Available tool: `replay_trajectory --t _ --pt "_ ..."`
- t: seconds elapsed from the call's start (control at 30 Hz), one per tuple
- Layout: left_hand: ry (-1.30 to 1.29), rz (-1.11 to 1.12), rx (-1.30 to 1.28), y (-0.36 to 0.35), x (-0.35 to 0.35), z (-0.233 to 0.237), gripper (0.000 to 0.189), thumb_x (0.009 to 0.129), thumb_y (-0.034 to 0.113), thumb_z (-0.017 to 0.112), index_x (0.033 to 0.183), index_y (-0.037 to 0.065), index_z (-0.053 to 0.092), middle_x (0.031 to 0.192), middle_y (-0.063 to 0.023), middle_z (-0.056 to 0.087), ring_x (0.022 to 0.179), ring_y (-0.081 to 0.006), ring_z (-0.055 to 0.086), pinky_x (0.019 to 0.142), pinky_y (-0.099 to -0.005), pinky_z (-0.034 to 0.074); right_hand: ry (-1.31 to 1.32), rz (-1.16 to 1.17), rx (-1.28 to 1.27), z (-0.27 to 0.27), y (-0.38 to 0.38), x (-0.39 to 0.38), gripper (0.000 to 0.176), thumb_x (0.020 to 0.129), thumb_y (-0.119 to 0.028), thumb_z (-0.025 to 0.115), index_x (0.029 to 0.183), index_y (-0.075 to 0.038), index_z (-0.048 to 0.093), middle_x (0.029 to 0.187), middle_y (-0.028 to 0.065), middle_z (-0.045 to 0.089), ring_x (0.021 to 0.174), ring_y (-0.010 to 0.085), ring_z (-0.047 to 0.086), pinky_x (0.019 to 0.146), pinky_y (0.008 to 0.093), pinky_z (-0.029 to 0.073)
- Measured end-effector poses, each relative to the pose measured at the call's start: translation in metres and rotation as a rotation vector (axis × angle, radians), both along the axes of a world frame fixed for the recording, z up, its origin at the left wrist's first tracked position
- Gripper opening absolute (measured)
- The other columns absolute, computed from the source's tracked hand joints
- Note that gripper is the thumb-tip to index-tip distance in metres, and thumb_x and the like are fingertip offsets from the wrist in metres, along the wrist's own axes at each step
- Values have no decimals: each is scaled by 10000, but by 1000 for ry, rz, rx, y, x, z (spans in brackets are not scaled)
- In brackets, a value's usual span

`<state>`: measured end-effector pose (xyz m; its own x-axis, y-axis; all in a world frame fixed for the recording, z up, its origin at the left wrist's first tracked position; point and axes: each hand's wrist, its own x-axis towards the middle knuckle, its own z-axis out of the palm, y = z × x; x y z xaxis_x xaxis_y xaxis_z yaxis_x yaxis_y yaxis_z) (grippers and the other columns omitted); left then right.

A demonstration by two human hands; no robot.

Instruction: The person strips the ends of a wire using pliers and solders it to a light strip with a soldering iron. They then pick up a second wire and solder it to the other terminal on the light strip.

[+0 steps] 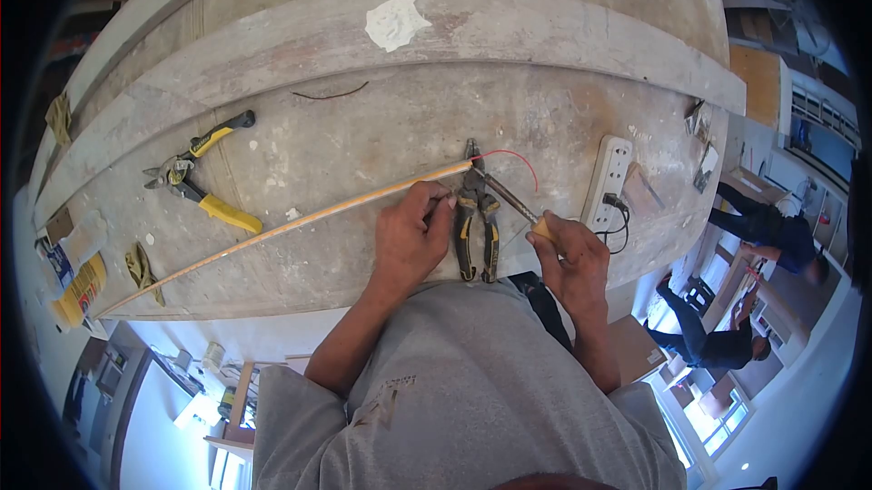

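Note:
My right hand (574,258) grips a soldering iron (511,196) by its pale yellow handle. Its metal tip reaches the right end of a long thin orange-and-white strip (318,215), which looks like an LED strip. A red wire (513,154) curves away from that same end. My left hand (413,231) is just below the strip, thumb and fingertips pinched together; what they hold, if anything, is too small to name. Between my hands lie pliers (465,227) with black-and-yellow handles, their jaws under the strip's end.
Yellow-and-black snips (204,177) lie open at the left. A white power strip (607,183) with a black plug is on the right. A long board (272,49) crosses the worktable (363,127). Containers (80,290) stand far left. Two people (718,345) are off to the right.

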<state>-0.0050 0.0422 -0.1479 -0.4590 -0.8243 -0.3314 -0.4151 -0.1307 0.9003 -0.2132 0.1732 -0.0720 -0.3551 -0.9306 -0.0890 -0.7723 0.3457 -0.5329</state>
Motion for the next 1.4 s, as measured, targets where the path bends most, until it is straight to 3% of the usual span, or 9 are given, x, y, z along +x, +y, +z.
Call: replay_trajectory --t 0.7,1.4 --pt "9 2 31 1 1 0 116 1068 92 711 1094 -19 688 735 -75 755 610 -66 666 550 -277 553 -5 -7 -25 -2 1 0 367 861 -77 908 1184 5 754 959 174 790 803 316 768 701 403 613" --pt "20 28 34 1 -1 3 102 1064 88 706 1067 -13 693 698 -72 740 590 -70 665 542 -274 538 -57 -7 102 9 1 -5 333 944 -121 835 1227 27 741 930 203 768 802 366 752 717 439 604"
